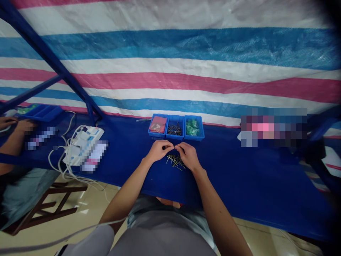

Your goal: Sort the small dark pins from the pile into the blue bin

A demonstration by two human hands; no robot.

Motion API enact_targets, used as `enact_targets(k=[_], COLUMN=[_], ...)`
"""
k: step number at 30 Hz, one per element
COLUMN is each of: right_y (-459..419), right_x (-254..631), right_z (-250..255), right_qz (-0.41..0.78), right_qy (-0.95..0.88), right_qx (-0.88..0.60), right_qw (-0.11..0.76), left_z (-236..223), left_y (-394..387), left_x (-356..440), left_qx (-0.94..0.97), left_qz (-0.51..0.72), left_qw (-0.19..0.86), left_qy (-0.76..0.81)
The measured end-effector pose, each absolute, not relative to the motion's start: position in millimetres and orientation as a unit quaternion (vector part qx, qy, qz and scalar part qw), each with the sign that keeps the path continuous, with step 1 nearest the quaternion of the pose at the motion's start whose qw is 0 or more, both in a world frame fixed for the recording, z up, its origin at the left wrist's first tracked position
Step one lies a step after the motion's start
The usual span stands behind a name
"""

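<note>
My left hand (159, 150) and my right hand (188, 155) meet fingertip to fingertip above the blue table, thumbs and forefingers pinched. Whatever lies between them is too small to make out. A small dark patch shows within the curl of my left fingers. Just below my hands lies a loose pile of thin, long brass-coloured pins or screws (176, 162). Beyond my hands stand joined blue bins: the left bin (153, 135) has pink material and small pale pieces, the middle bin (174, 137) dark metal pins or screws, the right bin (194, 137) green plastic-wrapped items.
Left of me, a white power strip (80, 145) lies among tangled cables. Farther left, a co-worker's hand (25, 126) is near another blue tray (46, 113). A blue metal frame (53, 62) crosses the left side. Striped sheeting (170, 83) hangs behind the table (239, 177).
</note>
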State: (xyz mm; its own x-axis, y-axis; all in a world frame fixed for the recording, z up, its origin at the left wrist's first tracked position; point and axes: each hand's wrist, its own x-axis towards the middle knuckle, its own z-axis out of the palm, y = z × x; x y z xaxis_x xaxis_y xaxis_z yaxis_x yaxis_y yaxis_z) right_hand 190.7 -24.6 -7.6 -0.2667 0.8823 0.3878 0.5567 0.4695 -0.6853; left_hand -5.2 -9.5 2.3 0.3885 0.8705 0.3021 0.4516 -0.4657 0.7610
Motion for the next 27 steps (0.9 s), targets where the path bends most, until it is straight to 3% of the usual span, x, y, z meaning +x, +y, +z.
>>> enact_targets(k=[11,27], right_y=[-23.5,-24.5], right_x=[190.3,192.1], right_z=[-9.4,-6.3], right_qz=[0.223,0.223], right_qy=[-0.752,-0.756], right_qx=[-0.44,-0.458], right_qw=[0.438,0.411], left_z=[3.4,1.6], left_y=[-10.0,-8.2], left_x=[-4.6,-5.2], left_qx=[0.77,0.765], left_qz=[0.348,0.358], left_qw=[0.301,0.298], left_qy=[0.443,0.445])
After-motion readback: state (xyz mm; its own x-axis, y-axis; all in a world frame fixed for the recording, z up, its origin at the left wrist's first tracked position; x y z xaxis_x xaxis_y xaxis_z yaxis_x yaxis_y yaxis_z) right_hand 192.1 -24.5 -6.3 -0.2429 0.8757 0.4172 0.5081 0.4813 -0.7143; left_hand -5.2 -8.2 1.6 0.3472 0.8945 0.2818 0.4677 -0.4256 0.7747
